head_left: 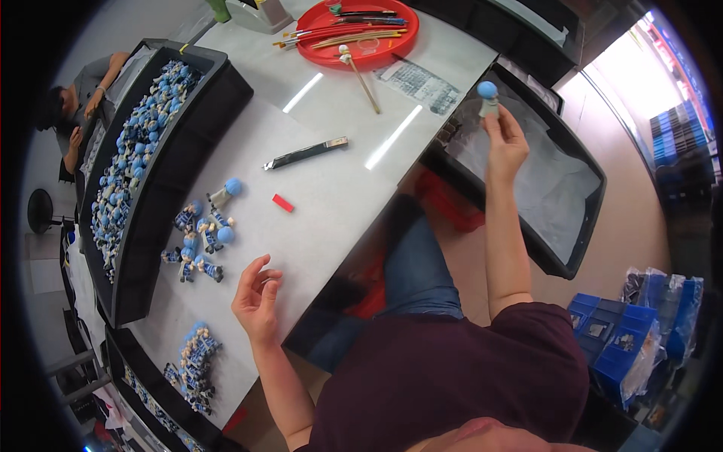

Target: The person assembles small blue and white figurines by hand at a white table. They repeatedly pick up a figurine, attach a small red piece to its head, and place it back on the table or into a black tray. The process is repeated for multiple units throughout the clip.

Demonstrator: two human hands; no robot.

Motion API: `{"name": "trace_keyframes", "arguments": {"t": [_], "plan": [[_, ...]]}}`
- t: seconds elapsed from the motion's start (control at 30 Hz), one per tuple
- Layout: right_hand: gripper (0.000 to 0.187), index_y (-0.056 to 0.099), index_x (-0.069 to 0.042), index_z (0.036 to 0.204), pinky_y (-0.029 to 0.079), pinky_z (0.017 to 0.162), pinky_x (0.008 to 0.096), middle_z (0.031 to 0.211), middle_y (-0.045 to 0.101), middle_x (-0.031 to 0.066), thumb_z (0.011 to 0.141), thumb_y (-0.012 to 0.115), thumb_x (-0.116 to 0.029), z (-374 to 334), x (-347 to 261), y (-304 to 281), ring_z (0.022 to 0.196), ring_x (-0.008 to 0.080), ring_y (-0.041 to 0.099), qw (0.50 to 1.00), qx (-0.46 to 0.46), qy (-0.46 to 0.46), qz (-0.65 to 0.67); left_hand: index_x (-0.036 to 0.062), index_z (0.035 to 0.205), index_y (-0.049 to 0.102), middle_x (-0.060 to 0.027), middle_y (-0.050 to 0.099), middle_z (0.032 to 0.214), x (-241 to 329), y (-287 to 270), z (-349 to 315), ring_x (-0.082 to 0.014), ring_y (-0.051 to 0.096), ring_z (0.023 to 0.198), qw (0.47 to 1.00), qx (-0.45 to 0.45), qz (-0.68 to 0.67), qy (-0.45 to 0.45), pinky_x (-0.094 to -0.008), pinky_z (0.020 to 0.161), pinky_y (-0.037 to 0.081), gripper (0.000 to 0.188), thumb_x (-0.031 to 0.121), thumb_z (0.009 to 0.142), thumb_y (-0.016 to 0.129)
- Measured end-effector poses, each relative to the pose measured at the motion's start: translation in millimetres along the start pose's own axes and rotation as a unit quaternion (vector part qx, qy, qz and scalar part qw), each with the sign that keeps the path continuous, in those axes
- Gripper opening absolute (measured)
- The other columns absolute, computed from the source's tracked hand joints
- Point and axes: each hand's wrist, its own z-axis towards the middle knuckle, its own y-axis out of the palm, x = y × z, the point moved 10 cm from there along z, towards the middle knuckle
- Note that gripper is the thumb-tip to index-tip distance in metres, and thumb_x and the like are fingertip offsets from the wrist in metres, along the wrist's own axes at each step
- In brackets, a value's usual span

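My right hand (504, 143) is raised over a black crate (580, 233) lined with white sheet, gripping a small figurine (488, 96) with a round blue head. My left hand (257, 297) hovers open above the white table (331, 151), fingers curled, holding nothing. Just left of it lies a loose cluster of blue-headed figurines (202, 237), one with a larger blue head (226, 192) set apart.
A long black tray (151, 226) full of figurines lines the table's left side. A red plate (358, 30) with brushes, a black-handled tool (305, 153), a small red piece (283, 203) and another figurine pile (197, 361) lie on the table. Another person (79, 105) sits far left. Blue boxes (614, 339) stand at right.
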Motion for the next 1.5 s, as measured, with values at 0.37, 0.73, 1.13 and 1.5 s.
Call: {"name": "trace_keyframes", "arguments": {"t": [0.37, 0.73, 1.13, 1.5], "plan": [[0.025, 0.067, -0.010, 0.092, 0.048, 0.072, 0.0375, 0.082, 0.065, 0.0147, 0.074, 0.064, -0.027, 93, 236, -47, 0.078, 0.0311, 0.062, 0.880, -0.075, 0.023, -0.469, -0.0024, 0.110, 0.055, -0.0110, 0.057, 0.106, -3, -1, 1, -0.0140, 0.055, 0.081, 0.999, 0.007, 0.049, -0.014, -0.0253, 0.069, 0.046, 0.035, 0.010, 0.078, 0.064], [0.027, 0.066, -0.011, 0.094, 0.049, 0.074, 0.0369, 0.084, 0.066, 0.0151, 0.077, 0.060, -0.031, 103, 311, -15, 0.083, 0.0308, 0.063, 0.856, -0.191, 0.032, -0.479, -0.0014, 0.110, 0.055, -0.0121, 0.056, 0.107, -5, -6, -7, -0.0149, 0.056, 0.083, 0.999, 0.008, 0.042, -0.032, -0.0244, 0.073, 0.046, 0.036, -0.001, 0.074, 0.060], [0.025, 0.052, 0.005, 0.100, 0.046, 0.067, 0.0247, 0.087, 0.058, 0.0098, 0.077, 0.061, -0.002, 53, 30, 26, 0.075, 0.0160, 0.057, 0.982, 0.091, -0.166, -0.022, 0.0029, 0.103, 0.061, -0.0066, 0.058, 0.103, 8, -8, -5, -0.0100, 0.056, 0.080, 0.998, -0.002, 0.069, -0.013, -0.0217, 0.072, 0.048, 0.028, -0.003, 0.075, 0.061], [0.043, 0.054, -0.008, 0.111, 0.045, 0.079, 0.0334, 0.097, 0.060, 0.0096, 0.069, 0.064, -0.002, -327, -112, 320, 0.094, 0.0246, 0.055, 0.664, -0.672, -0.325, -0.054, -0.0012, 0.103, 0.060, -0.0088, 0.059, 0.102, 1, -20, -2, -0.0129, 0.058, 0.084, 0.998, 0.044, 0.005, 0.033, -0.0248, 0.073, 0.050, 0.021, -0.001, 0.082, 0.056]]}}
